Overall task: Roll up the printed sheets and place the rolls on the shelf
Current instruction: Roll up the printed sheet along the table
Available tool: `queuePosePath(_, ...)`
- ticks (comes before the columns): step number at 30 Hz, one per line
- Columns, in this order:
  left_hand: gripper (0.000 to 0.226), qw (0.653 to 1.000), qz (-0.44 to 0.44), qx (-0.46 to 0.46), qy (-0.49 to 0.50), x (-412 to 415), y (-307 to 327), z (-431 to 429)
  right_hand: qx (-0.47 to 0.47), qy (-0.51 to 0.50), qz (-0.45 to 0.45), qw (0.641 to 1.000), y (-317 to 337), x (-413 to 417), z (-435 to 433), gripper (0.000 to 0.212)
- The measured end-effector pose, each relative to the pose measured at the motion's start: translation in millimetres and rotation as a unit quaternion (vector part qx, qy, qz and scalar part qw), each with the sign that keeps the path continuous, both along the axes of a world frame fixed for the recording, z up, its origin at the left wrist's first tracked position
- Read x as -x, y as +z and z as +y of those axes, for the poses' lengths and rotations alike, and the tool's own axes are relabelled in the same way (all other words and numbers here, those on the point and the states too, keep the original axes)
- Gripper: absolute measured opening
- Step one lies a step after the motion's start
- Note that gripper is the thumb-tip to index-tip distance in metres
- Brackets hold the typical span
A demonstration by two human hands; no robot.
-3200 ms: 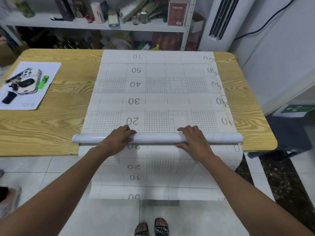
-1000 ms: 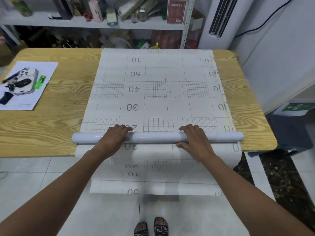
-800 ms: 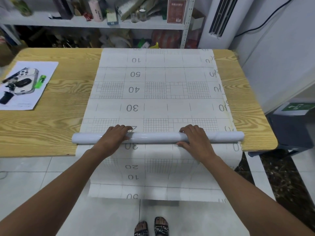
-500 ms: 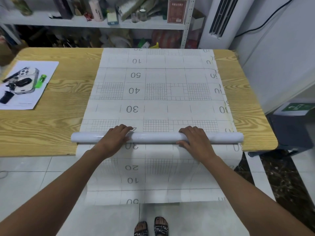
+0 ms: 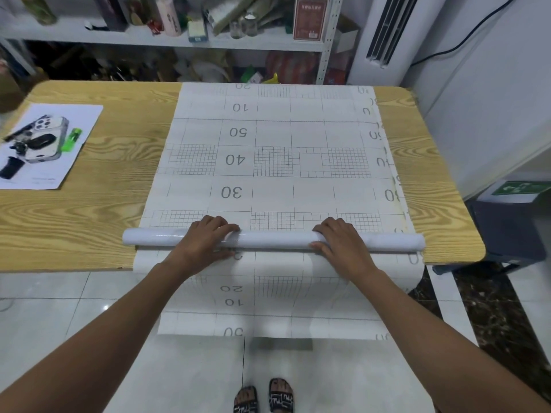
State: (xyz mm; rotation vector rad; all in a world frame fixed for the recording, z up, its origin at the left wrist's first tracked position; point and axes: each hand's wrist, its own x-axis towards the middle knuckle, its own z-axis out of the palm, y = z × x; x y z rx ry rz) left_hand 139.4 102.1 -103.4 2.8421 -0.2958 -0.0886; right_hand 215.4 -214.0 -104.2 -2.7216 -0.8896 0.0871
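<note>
A long white roll lies crosswise near the front edge of the wooden table. The printed sheet, with grids and upside-down numbers, spreads from the roll to the table's far edge. Another length of sheet hangs from under the roll over the front edge toward the floor. My left hand grips the roll left of its middle, fingers curled over the top. My right hand grips it right of the middle in the same way. The white shelf stands behind the table, crowded with bottles and boxes.
A loose paper with a phone, a green lighter and small dark items lies on the table's left side. A white air-conditioner column stands at the back right. A dark bin sits by the table's right end.
The printed sheet has slid toward me across the table; a row marked 20 now shows at the far edge. The roll stays near the front edge under both hands.
</note>
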Motion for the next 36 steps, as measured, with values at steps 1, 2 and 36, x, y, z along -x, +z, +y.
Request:
queuePosePath(1,0.051,1.000,0.002,-0.004,-0.001,-1,0,-1,0.004,-0.001,0.004,1.000,1,0,1,0.046)
queuePosePath(2,0.050,1.000,0.007,-0.007,0.001,-2,1,-2,0.008,-0.001,0.011,1.000,1,0,2,0.052)
queuePosePath(36,0.029,0.985,0.145,0.065,0.074,-6,23,-6,-0.014,0.007,0.010,1.000,0,7,-3,0.051)
